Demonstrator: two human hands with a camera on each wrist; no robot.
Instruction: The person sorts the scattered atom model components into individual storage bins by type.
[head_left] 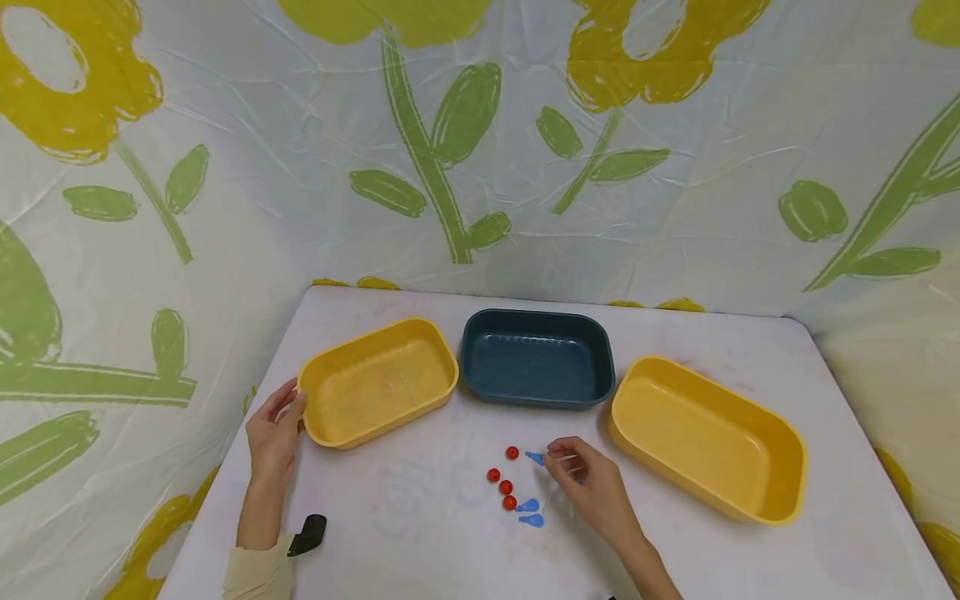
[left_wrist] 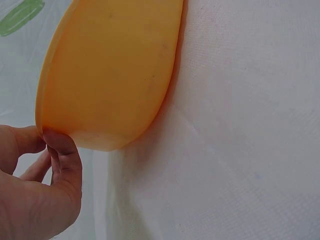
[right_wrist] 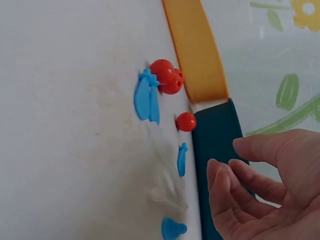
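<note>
My left hand pinches the outer rim of the left yellow bin, thumb and fingers on either side of its edge. My right hand hovers beside a small blue bulb-shaped piece. In the right wrist view, a gap shows between that hand's thumb and fingers, with nothing held. Several red beads with holes lie left of it, near two more blue pieces. Another blue piece, with a wide base, lies on the table in the right wrist view.
A dark teal bin stands at the back middle, close to the left yellow bin. Another yellow bin sits angled on the right. A white cloth covers the table, and flower-printed fabric hangs behind it.
</note>
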